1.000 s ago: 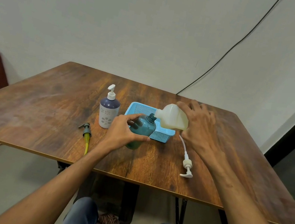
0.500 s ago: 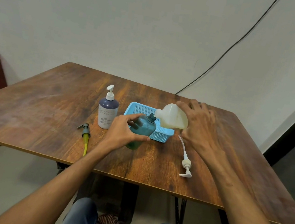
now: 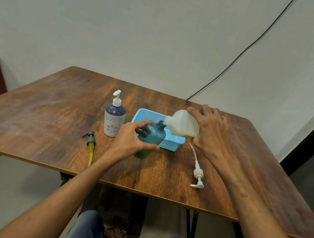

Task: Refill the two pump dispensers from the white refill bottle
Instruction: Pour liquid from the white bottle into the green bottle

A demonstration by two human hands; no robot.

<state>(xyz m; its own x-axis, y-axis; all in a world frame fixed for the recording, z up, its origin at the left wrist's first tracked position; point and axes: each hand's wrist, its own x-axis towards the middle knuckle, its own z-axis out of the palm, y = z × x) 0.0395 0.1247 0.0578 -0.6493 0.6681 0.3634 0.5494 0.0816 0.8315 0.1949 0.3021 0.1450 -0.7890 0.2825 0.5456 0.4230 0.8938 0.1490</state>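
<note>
Mid-bench: left hand (image 3: 129, 139) wraps teal dispenser (image 3: 151, 139), tilted toward right. Right hand (image 3: 210, 132) clamps white refill bottle (image 3: 182, 123), long axis near horizontal, spout meeting open neck. Alignment decides spill.

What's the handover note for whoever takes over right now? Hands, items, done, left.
Left hand: gripping the teal dispenser bottle, tilted, pump off.
Right hand: holding the white refill bottle tipped, spout at the teal bottle's open neck.
Grey pump with yellow tube lies on the table left of the hands; white pump lies to the right.
Purple-and-white dispenser stands upright, pump on, beside the blue basket.
Done: teal bottle opened, pour set up.
Left: finish the teal fill, refit its pump, refill the purple-and-white dispenser. Fill levels not readable.
</note>
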